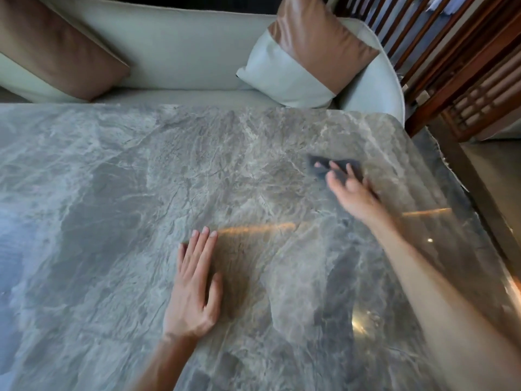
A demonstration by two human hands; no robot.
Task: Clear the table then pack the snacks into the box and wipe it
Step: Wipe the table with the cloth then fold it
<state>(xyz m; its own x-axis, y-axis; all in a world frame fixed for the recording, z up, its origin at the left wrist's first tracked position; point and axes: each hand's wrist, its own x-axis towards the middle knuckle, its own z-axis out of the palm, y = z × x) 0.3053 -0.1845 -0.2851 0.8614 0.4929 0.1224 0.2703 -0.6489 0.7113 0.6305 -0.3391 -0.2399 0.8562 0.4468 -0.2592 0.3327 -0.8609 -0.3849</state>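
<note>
Cloth: a small dark cloth [355, 168] lies on the surface [112, 193], directly under the fingers of my right hand [352, 193], with its edges showing past and between them.
Right hand: reached forward, fingers spread and laid on top of the cloth, pressing it to the surface. The hand is motion-blurred, so I cannot tell whether any fingertip hooks the cloth's edge.
Left hand: my left hand [194, 292] lies palm down on the surface, fingers straight and pressed together, thumb slightly apart. It holds nothing. It is nearer to me than the right hand and well apart from the cloth.
Surface: grey veined stone, glossy. A thin orange streak of reflected light [253, 230] runs just beyond my left fingertips toward my right forearm. The rounded far corner of the surface is beyond my right hand, to its right.
Beyond the hands: a pale sofa [174, 52] runs along the far edge of the surface. A brown cushion [56, 46] leans on it far to the left of my left hand; a brown-and-pale cushion [307, 57] leans ahead of my right hand.
Right of right hand: a dark wooden slatted screen [465, 80] stands past the corner of the surface.
</note>
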